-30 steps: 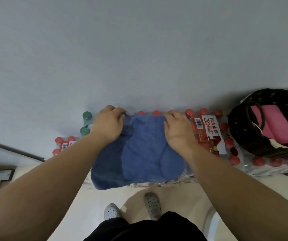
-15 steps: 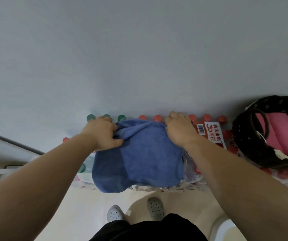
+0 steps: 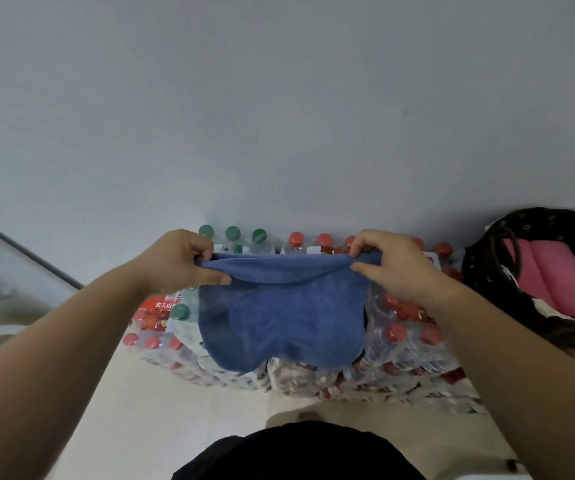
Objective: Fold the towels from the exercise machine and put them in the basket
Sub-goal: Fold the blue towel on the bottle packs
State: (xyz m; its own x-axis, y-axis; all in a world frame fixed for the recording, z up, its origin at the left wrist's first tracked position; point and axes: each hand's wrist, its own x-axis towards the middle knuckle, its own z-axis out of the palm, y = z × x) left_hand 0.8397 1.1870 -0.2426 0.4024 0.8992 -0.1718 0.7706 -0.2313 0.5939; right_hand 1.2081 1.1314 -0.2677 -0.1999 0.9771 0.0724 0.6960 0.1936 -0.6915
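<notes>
Above the pale floor (image 3: 161, 410), the blue towel (image 3: 286, 313) hangs doubled in front of the wrapped water bottle packs (image 3: 404, 341), with its lower edge loose. The left hand (image 3: 178, 263) pinches its top left corner between thumb and curled fingers, and the right hand (image 3: 397, 268) pinches the top right corner likewise. Farther right, apart from the towel, the dark basket (image 3: 476, 282) holds a pink towel (image 3: 556, 278) below the bare grey wall (image 3: 279, 116).
</notes>
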